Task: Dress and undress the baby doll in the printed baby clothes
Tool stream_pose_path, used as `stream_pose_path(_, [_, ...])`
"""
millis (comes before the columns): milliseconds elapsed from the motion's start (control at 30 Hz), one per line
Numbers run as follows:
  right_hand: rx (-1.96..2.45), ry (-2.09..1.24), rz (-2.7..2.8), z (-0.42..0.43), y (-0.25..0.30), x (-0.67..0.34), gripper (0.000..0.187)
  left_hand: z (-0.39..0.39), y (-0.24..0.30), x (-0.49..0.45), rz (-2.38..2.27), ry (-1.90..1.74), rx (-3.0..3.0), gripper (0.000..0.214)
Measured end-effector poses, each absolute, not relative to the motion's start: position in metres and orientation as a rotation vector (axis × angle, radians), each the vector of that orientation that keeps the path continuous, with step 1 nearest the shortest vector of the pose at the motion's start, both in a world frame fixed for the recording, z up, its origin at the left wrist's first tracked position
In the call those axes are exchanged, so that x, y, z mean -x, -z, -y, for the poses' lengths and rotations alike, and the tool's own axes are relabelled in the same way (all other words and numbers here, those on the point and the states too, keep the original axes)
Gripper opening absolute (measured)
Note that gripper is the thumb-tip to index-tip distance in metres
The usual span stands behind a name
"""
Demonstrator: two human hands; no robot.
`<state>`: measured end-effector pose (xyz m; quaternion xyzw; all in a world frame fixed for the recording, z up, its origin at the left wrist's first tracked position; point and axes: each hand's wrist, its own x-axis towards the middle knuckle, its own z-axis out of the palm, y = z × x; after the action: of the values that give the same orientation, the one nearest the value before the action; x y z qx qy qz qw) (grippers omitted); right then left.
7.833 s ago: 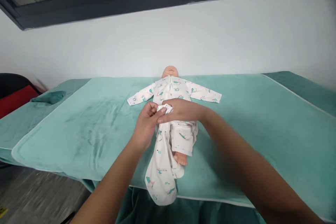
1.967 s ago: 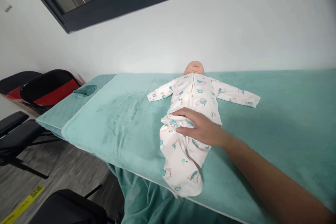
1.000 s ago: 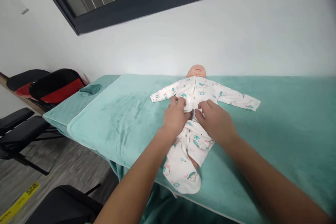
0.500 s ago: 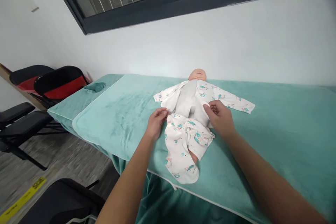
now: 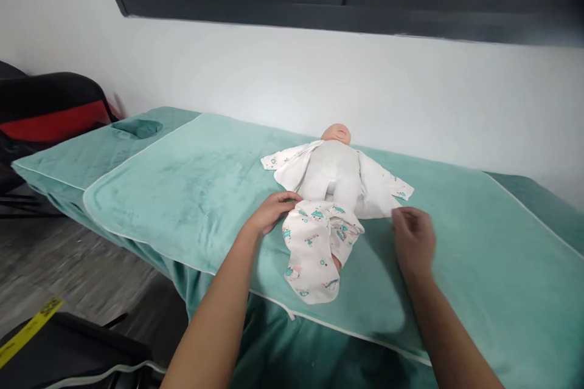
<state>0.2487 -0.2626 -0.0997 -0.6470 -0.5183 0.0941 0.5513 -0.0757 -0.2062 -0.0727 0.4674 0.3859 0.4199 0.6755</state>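
Observation:
A baby doll (image 5: 337, 134) lies on its back, head toward the wall, its body in pale grey-white cloth. Under it a white printed baby shirt (image 5: 378, 194) is spread open, sleeves out to both sides. White baby trousers (image 5: 310, 249) with a teal animal print cover its lower legs, and a bit of skin-coloured leg shows at one hem. My right hand (image 5: 414, 240) pinches the lower right corner of the shirt's front panel. Fingers stretched out, my left hand (image 5: 274, 211) touches the upper left edge of the trousers; its thumb is mostly hidden.
The doll lies on a long bed with a teal plush cover (image 5: 182, 194), which has a face hole (image 5: 139, 127) at the left end. Black-and-red chairs (image 5: 55, 109) stand beyond that end. A dark seat (image 5: 77, 346) is at lower left. The white wall (image 5: 228, 73) runs behind.
My right hand has moved right, drawing the shirt's front panel outward off the doll's body. My left hand has shifted slightly onto the trousers' edge. The camera view has turned right.

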Motion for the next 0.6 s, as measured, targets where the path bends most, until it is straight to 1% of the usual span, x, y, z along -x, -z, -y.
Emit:
stream_pose_path(133, [1.365, -0.544, 1.592, 0.266, 0.087, -0.21, 0.027, 0.21, 0.066, 0.082, -0.752, -0.868, -1.074, 0.029])
stream_pose_path(233, [1.28, -0.57, 1.721, 0.264, 0.074, -0.194, 0.021, 0.211, 0.063, 0.085, -0.659, -0.851, -1.169, 0.032])
stream_pose_path(333, [1.281, -0.45, 1.802, 0.254, 0.05, -0.181, 0.022, 0.209, 0.067, 0.086, -0.61, -0.83, -1.216, 0.033])
stream_pose_path(400, [1.266, -0.44, 2.009, 0.244, 0.028, -0.17, 0.023, 0.207, 0.071, 0.086, -0.613, -0.826, -1.235, 0.027])
stream_pose_path(500, [1.344, -0.623, 2.389, 0.232, -0.002, -0.151, 0.026, 0.206, 0.077, 0.083, -0.679, -0.904, -1.261, 0.022])
stream_pose_path(600, [1.488, -0.802, 2.498, 0.229, -0.014, -0.138, 0.031, 0.207, 0.08, 0.078, -0.739, -1.02, -1.292, 0.026])
